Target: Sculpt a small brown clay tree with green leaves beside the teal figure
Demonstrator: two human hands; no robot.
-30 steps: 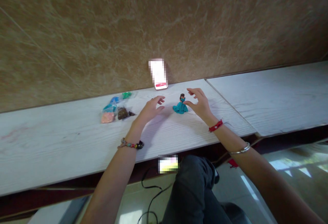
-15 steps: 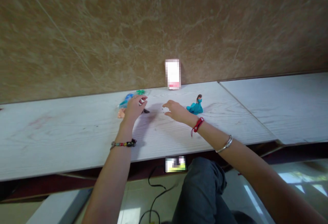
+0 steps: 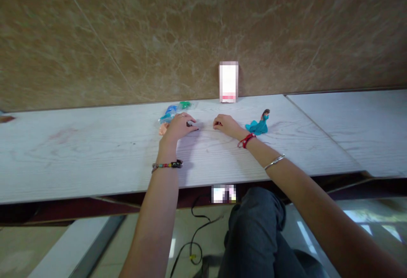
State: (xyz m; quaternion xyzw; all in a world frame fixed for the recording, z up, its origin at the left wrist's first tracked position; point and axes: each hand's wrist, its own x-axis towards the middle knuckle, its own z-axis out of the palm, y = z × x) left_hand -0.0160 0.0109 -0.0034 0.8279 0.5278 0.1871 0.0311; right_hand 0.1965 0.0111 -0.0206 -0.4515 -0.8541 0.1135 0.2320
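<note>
My left hand [image 3: 182, 127] is at the table with thumb and fingers curved around a dark piece of what looks like modelling clay [image 3: 190, 123]. Part of that piece is hidden by the fingers. My right hand [image 3: 228, 125] is low over the tabletop, fingertips curled together; what they hold, if anything, is hidden. Just right of it stands a small turquoise clay figure [image 3: 259, 126] with a wide skirt and brown hair. Beside my left hand are a peach lump [image 3: 163, 128], a blue packet [image 3: 171, 109] and a green packet [image 3: 185, 105].
The white wood-grain table [image 3: 95, 151] runs along a brown marbled wall [image 3: 159, 36]. A blurred-out upright rectangle [image 3: 228, 82] leans on the wall. Another blurred screen [image 3: 223, 193] is below the table's front edge. A black cable [image 3: 191, 244] lies on the floor near my knee [image 3: 257, 227].
The view has shifted, so the table appears higher and further right. My left fingers have come around the dark piece, and my right fingers have curled closer together.
</note>
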